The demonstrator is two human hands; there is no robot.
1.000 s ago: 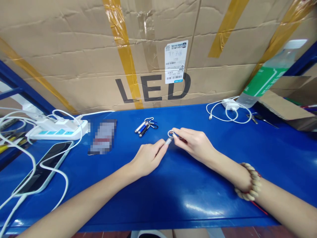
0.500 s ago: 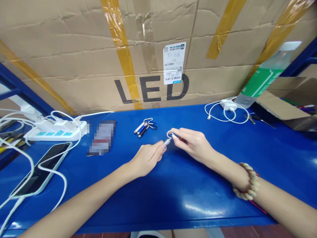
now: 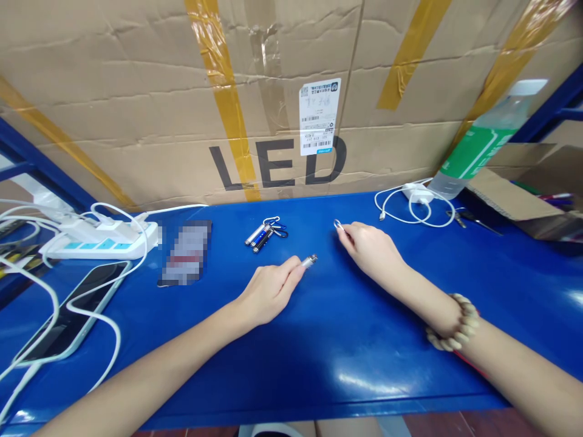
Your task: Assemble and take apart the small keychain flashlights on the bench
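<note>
Tube (image 3: 309, 262) in the left hand (image 3: 272, 292), silver and small, sits nearer the person than the trio (image 3: 262, 238) of similar pieces and to their right. That hand is closed round it, thumb laid along the side and fingers curled beneath, with one end poking out towards the right; this grip probably steadies the body while keeping the tip uncovered.

Further right of the trio, the right hand (image 3: 373, 247) pinches a metal ring (image 3: 337, 224) between thumb and fingertips, the gap between them closed and the remaining fingers folded in. Only the loop shows past the fingertips; whether more is hidden behind them, I cannot tell. Holding it by one edge seems meant to leave the loop exposed. Tube and ring are apart.

The trio, silver, blue and black, lies bunched on the bench (image 3: 291, 364) with its clips pointing away to the right, perhaps grouped there to be within reach yet outside the hands' working space. Behind it stands a box (image 3: 150, 121). Well left of it are the power strip (image 3: 122, 247) and, nearer the person, a phone (image 3: 68, 323), likely placed close for its cable.
</note>
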